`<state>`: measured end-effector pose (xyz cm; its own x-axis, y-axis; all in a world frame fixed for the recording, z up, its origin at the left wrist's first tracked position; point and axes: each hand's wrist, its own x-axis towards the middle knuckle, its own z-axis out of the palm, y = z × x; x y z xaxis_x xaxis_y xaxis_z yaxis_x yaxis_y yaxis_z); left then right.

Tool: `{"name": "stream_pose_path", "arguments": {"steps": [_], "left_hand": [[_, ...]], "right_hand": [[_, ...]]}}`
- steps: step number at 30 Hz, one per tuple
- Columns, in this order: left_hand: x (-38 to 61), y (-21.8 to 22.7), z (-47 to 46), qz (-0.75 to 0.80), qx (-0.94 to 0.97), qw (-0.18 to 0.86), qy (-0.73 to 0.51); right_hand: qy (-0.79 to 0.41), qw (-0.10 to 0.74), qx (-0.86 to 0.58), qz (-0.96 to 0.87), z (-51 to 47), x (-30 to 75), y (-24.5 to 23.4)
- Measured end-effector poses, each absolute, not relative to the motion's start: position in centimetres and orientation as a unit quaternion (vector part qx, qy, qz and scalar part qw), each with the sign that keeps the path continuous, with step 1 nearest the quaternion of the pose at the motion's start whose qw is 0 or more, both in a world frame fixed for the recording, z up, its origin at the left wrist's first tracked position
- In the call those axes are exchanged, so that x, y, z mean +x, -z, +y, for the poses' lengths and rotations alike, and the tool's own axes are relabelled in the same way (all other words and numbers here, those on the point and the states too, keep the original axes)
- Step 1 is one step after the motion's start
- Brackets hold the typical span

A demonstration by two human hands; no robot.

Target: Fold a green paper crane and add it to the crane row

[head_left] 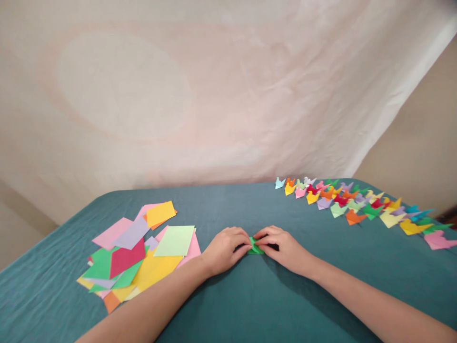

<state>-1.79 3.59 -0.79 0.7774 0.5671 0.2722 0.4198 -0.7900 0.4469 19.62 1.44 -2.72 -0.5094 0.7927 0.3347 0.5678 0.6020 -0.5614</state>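
Observation:
Near the middle of the table, a small folded piece of green paper lies between my two hands. My left hand pinches its left side, with thumb and fingers closed. On the opposite side, my right hand has its fingertips closed on the paper's right part. Both hands rest low, close to the cloth. The fingers cover much of the green paper, so its exact folded shape cannot be made out.
A loose pile of coloured paper sheets spreads at the left, partly behind my left forearm. Rows of folded paper birds in many colours stand along the right side of the teal-covered table. A pale cloth hangs behind.

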Motion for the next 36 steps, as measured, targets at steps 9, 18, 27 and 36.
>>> {"name": "stream_pose_path", "arguments": {"steps": [9, 18, 27, 36], "left_hand": [[-1.8, 0.6, 3.7, 0.242, 0.946, 0.135, -0.169], [-1.8, 0.7, 3.7, 0.237, 0.953, 0.100, -0.162], [-0.5, 1.1, 3.6, 0.337, 0.884, 0.236, -0.222], [0.1, 1.5, 3.3, 0.378, 0.856, 0.237, -0.261]], "right_hand": [[-0.232, 0.284, -0.397, -0.841, 1.5, 19.7, 2.2], [-0.235, 0.270, -0.392, -0.847, 1.6, 19.8, 1.8], [-0.229, 0.273, -0.385, -0.852, 1.7, 20.0, 2.2], [-0.178, 0.275, -0.370, -0.869, 1.3, 20.1, 2.2]]}}
